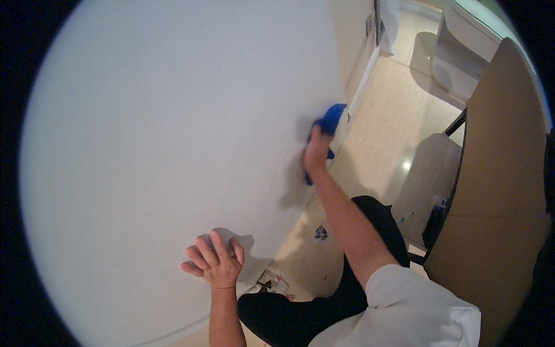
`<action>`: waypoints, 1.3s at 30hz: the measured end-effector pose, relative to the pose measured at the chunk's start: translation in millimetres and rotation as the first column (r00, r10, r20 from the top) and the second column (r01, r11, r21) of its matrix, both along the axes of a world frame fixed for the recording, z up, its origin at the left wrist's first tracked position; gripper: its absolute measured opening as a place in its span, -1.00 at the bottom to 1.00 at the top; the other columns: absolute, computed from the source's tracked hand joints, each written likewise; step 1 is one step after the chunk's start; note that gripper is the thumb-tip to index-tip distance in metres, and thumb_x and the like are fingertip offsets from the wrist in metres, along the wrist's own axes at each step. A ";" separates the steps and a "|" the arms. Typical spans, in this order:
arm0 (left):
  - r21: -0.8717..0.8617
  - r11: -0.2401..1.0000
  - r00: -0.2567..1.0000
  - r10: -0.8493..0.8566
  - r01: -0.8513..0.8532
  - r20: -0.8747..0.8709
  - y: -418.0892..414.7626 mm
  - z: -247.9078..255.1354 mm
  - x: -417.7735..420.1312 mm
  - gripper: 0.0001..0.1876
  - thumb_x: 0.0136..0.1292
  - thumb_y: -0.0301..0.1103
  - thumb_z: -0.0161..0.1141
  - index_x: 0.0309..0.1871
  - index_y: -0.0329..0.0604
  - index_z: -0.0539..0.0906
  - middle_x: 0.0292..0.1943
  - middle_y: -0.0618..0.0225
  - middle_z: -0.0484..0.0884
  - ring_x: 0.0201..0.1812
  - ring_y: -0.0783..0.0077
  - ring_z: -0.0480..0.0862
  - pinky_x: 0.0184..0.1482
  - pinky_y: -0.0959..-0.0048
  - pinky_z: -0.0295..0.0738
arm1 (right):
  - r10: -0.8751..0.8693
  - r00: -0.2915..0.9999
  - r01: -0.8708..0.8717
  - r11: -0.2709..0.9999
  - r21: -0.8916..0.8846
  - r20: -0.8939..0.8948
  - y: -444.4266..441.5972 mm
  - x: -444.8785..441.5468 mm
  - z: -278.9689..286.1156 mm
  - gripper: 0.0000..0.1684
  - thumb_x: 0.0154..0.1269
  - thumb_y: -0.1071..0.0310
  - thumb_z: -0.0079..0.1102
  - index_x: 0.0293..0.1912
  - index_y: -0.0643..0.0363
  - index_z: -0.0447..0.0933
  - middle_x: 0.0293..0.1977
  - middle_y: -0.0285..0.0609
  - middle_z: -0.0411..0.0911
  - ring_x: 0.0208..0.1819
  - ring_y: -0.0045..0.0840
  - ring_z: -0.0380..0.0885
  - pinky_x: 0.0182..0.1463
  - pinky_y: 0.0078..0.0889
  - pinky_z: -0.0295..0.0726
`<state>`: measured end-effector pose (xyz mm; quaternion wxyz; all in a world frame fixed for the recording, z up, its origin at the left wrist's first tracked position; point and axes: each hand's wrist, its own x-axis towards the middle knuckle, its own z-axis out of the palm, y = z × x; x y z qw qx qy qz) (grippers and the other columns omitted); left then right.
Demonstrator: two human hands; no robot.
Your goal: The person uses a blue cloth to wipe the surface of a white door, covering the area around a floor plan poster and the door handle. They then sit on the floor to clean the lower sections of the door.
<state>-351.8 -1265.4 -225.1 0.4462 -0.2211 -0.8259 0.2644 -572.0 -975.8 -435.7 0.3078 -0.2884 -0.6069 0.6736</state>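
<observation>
A broad white wall or panel [164, 130] takes up most of the view in front of me. My right hand [318, 149] presses a crumpled blue cloth [333, 119] against its lower right part, close to the bottom edge. The cloth bulges out above and below the fingers, and the hand is slightly blurred. Lower and to the left, my left hand [219, 262] rests on the same white surface with fingers spread and holds nothing. Both hands cast shadows on the surface.
A brown tabletop [494, 173] with dark legs stands close at my right. Behind it is a white rounded fixture [455, 65]. The pale floor [381, 112] bears a small dark patterned patch [321, 232]. Crumpled packaging [275, 279] lies by the panel's base near my knee [260, 308].
</observation>
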 end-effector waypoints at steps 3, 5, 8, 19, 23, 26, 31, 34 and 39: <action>-0.027 0.998 0.998 0.059 -0.059 -0.010 -14.1 5.4 23.2 -0.33 0.38 0.03 0.15 0.44 -0.23 0.53 0.56 -0.20 0.29 0.67 -0.30 -0.01 0.63 -0.32 -0.44 | -0.062 0.991 0.029 0.962 -0.273 -0.115 17.0 -9.4 4.4 -0.22 0.54 -0.07 0.03 0.32 0.52 0.35 0.32 0.21 0.45 0.28 0.01 0.43 0.44 -0.06 0.32; -0.039 0.997 0.998 0.067 -0.067 -0.019 -13.4 10.9 25.4 -0.32 0.38 0.03 0.15 0.44 -0.23 0.53 0.56 -0.22 0.28 0.68 -0.31 -0.02 0.62 -0.33 -0.45 | 0.078 0.995 -0.101 0.815 -0.570 -0.064 42.7 -29.8 -37.7 -0.17 0.54 -0.21 -0.03 0.27 0.48 0.41 0.19 0.08 0.54 0.15 -0.09 0.50 0.29 -0.09 0.44; -0.003 1.000 1.000 0.011 -0.011 -0.004 -1.5 -6.1 -6.2 -0.32 0.32 0.02 0.20 0.42 -0.20 0.54 0.56 -0.20 0.26 0.67 -0.32 -0.04 0.61 -0.37 -0.46 | 0.107 0.980 -0.197 0.638 -0.744 -0.168 93.9 -39.2 -150.6 -0.12 0.53 -0.37 -0.12 0.40 0.24 0.38 0.34 -0.04 0.48 0.32 -0.15 0.44 0.42 -0.01 0.39; 0.021 0.994 0.994 0.106 -0.107 0.018 -16.4 2.7 22.6 -0.31 0.17 -0.04 0.27 0.41 -0.01 0.58 0.54 0.04 0.33 0.68 -0.22 0.00 0.60 -0.39 -0.50 | 0.366 0.924 -0.180 0.167 -0.969 -0.108 -102.7 110.5 -106.5 0.00 0.49 -0.53 -0.25 0.55 0.02 0.28 0.54 -0.18 0.30 0.52 -0.14 0.26 0.63 0.08 0.12; 0.017 0.999 0.999 0.030 -0.031 0.027 3.4 -0.1 -6.4 -0.28 0.26 -0.02 0.24 0.49 -0.03 0.51 0.61 0.05 0.27 0.69 -0.17 -0.01 0.62 -0.35 -0.45 | 0.311 0.943 -0.178 0.175 -0.968 -0.117 -135.1 138.5 -110.4 -0.03 0.49 -0.46 -0.12 0.56 0.05 0.24 0.56 -0.18 0.26 0.52 -0.19 0.23 0.64 -0.01 0.06; 0.010 0.994 0.993 0.106 -0.107 0.057 -9.6 7.2 18.3 -0.27 0.26 -0.03 0.21 0.53 0.00 0.49 0.62 0.08 0.26 0.70 -0.11 0.00 0.63 -0.32 -0.47 | 0.367 0.925 -0.210 0.287 -0.935 -0.095 -163.7 173.9 -26.1 -0.12 0.54 -0.29 -0.01 0.54 0.12 0.22 0.54 -0.12 0.24 0.50 -0.20 0.23 0.62 -0.05 0.08; 0.025 0.996 0.995 0.090 -0.091 0.042 -14.2 11.4 29.9 -0.27 0.27 -0.04 0.20 0.54 0.03 0.47 0.62 0.09 0.25 0.70 -0.09 0.02 0.63 -0.31 -0.47 | 0.264 0.962 -0.191 0.833 -0.519 0.071 -133.4 135.1 44.1 -0.32 0.62 -0.01 -0.04 0.50 0.17 0.20 0.43 -0.15 0.33 0.40 -0.26 0.31 0.56 -0.13 0.18; 0.038 0.996 0.996 0.076 -0.078 0.049 -9.0 14.2 26.4 -0.27 0.27 -0.05 0.20 0.55 0.04 0.47 0.63 0.11 0.24 0.70 -0.08 0.02 0.63 -0.30 -0.47 | 0.198 0.971 -0.236 0.885 -0.401 -0.133 -87.6 86.5 12.5 -0.28 0.60 -0.04 -0.05 0.51 0.19 0.19 0.44 -0.10 0.32 0.39 -0.21 0.32 0.55 -0.11 0.18; 0.064 0.998 1.000 -0.008 0.006 0.031 10.2 7.5 -3.9 -0.27 0.29 -0.05 0.18 0.56 0.06 0.46 0.65 0.19 0.23 0.70 -0.03 0.02 0.64 -0.27 -0.48 | 0.132 0.990 -0.127 0.638 -0.760 -0.054 -70.4 83.0 -40.8 -0.24 0.62 -0.19 -0.13 0.51 0.15 0.25 0.46 -0.09 0.35 0.45 -0.16 0.31 0.59 -0.04 0.18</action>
